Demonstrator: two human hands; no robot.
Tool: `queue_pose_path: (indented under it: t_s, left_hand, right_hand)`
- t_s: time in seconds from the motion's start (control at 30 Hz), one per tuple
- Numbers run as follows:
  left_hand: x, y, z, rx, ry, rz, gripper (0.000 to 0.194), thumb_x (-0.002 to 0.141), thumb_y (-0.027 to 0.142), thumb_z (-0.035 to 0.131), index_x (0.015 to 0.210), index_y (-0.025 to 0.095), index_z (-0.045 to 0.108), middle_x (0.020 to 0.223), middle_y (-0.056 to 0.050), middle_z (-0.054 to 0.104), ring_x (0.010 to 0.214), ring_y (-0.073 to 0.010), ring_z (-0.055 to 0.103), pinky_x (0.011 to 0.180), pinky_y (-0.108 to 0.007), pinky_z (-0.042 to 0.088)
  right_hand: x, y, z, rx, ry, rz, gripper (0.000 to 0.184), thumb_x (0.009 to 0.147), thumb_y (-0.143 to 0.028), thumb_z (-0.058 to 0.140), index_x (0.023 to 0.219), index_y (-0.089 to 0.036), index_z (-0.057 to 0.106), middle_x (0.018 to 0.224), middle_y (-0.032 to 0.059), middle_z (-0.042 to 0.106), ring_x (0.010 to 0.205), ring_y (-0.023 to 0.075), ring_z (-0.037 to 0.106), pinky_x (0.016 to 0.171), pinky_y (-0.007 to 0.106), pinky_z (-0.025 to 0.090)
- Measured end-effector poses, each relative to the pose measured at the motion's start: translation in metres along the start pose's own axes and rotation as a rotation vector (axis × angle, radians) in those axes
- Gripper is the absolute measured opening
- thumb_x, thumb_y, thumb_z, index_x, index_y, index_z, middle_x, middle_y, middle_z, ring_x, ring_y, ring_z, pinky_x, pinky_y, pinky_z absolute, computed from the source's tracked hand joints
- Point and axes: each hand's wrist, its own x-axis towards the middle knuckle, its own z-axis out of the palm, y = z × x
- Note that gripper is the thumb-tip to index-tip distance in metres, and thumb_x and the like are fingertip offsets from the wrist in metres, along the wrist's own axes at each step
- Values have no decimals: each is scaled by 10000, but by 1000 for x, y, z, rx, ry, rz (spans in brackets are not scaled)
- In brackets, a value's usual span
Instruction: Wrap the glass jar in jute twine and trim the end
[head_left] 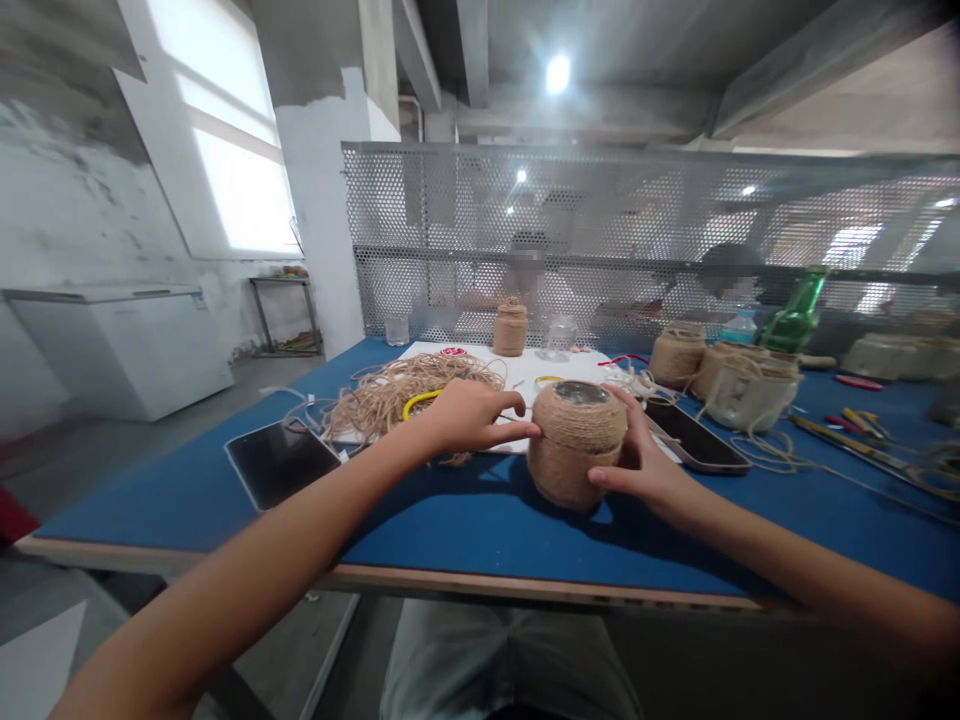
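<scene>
A glass jar [576,465] wrapped in jute twine tilts slightly above the blue tabletop, its round glass end facing up. My right hand [651,468] grips its right side, with the thumb on the front and the fingers behind. At its left side, my left hand [476,418] is closed in a pinch, thumb tip touching the wrapping. A thin strand of twine seems to run from those fingers to the jar. Behind my left hand lies a loose heap of twine [382,392], with a yellow curved band [420,402] on it.
A tablet [281,462] lies left and a phone [697,436] right. A twine-wrapped jar [510,330] and a clear jar [559,338] stand behind. More jars [754,392], a green bottle [796,312] and tools [847,440] are at right. A perforated metal screen [465,215] closes the table's back.
</scene>
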Motion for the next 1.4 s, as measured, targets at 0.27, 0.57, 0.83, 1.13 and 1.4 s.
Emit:
queue_pose_path:
  t_s: [0.27, 0.57, 0.83, 1.13, 1.4]
  left_hand:
    - [0, 4, -1, -24, -22, 2, 500, 837, 620, 291, 982, 245, 588, 618, 7, 612, 578, -132, 550, 503, -206, 241]
    - [0, 6, -2, -22, -9, 11, 489, 838, 618, 294, 988, 247, 574, 616, 9, 611, 587, -140, 555, 505, -211, 238]
    - [-1, 6, 0, -95, 68, 44, 505, 801, 644, 349, 907, 215, 595, 617, 20, 591, 577, -111, 529, 517, -210, 262]
    - [-1, 5, -1, -84, 95, 66, 490, 798, 635, 372, 877, 213, 608, 634, 13, 591, 592, -109, 518, 524, -209, 253]
    - [-1, 8, 0, -70, 91, 88, 486, 825, 612, 341, 884, 204, 598, 630, 9, 585, 582, -110, 517, 528, -213, 271]
  right_hand:
    - [-8, 13, -6, -111, 3, -73, 1149, 576, -424, 749, 1375, -283, -66, 1430, 136, 261, 1314, 262, 248, 1062, 492, 160]
    - [-7, 0, 13, -279, 159, -15, 1027, 611, -389, 728, 1352, -273, 27, 1401, 139, 296, 1290, 282, 291, 1054, 487, 222]
    - [0, 7, -6, -164, -16, -36, 979, 610, -413, 716, 1339, -271, 78, 1375, 113, 364, 1261, 283, 351, 1024, 438, 316]
    - [2, 7, -13, -75, -118, -39, 1029, 614, -458, 708, 1368, -255, 38, 1394, 132, 343, 1290, 267, 302, 1047, 457, 236]
    - [-15, 1, 5, -236, 72, -44, 1141, 600, -369, 744, 1375, -288, -89, 1439, 139, 240, 1314, 263, 247, 1058, 501, 166]
